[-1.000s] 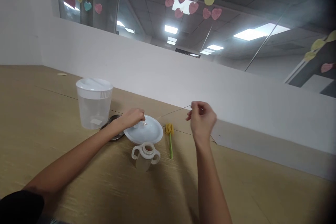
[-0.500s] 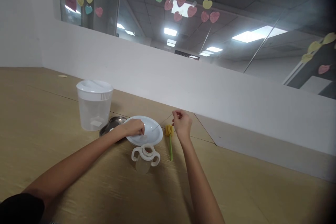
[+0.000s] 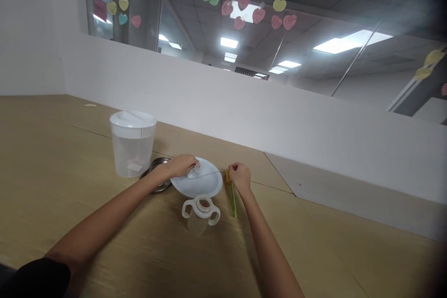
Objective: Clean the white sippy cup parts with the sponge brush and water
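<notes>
Over the white plate (image 3: pixel 211 190), my left hand (image 3: pixel 183 165) is closed on a small translucent cap-like piece (image 3: pixel 198 168) with a round opening. My right hand (image 3: pixel 240 177) pinches one end of a thin stick (image 3: pixel 213 174). The stick runs left, nearly level, across the plate, its far tip close to the small piece; whether they touch I cannot tell. Just beneath my right hand lies a yellow flower (image 3: pixel 228 177) with a green stem (image 3: pixel 233 202), partly covered by the fingers. A clear two-handled cup (image 3: pixel 199 219) stands in front of the plate, its top uncovered.
A translucent bucket (image 3: pixel 133 149) with a white lid stands at the left. Between it and the plate is a round metal dish (image 3: pixel 159 163), partly behind my left forearm. A white wall (image 3: pixel 209 98) with windows above borders the wooden table (image 3: pixel 139 251).
My right hand has come down over the flower, bringing the stick from slanted to nearly level. My left hand has turned and lifted, so the small translucent piece now shows.
</notes>
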Tool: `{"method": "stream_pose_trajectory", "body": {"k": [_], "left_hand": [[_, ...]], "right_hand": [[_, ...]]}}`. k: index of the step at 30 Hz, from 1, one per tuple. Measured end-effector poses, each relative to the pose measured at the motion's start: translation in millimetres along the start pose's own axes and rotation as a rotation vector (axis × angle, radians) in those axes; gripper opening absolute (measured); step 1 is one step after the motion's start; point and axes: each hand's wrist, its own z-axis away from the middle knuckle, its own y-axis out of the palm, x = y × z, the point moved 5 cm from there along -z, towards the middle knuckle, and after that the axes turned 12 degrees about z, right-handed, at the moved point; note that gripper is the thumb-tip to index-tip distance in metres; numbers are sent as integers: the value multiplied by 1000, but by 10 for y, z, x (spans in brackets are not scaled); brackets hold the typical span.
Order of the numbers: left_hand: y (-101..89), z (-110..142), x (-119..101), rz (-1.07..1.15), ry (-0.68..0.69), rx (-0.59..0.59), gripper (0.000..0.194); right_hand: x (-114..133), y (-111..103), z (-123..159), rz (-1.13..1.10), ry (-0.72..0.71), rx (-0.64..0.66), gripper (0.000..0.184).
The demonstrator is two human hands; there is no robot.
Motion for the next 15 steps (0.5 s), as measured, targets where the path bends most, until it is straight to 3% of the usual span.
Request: {"method": "stream_pose_trajectory", "body": {"k": [5,9,11,15], "left_hand": [[-268,70,-146,58,39,-127,26],[-416,114,-273,100,61,-172,26],[-459,123,-328,120,57,-181,26],[-503,143,-455,171,67,-185,26]], "right_hand": [[39,32,33,67,-27,88,26],[189,-150,86,55,-64,72,28],[359,-299,158,-125,-166,51,30],[715,-522,433,-525,-367,163,38]]}}
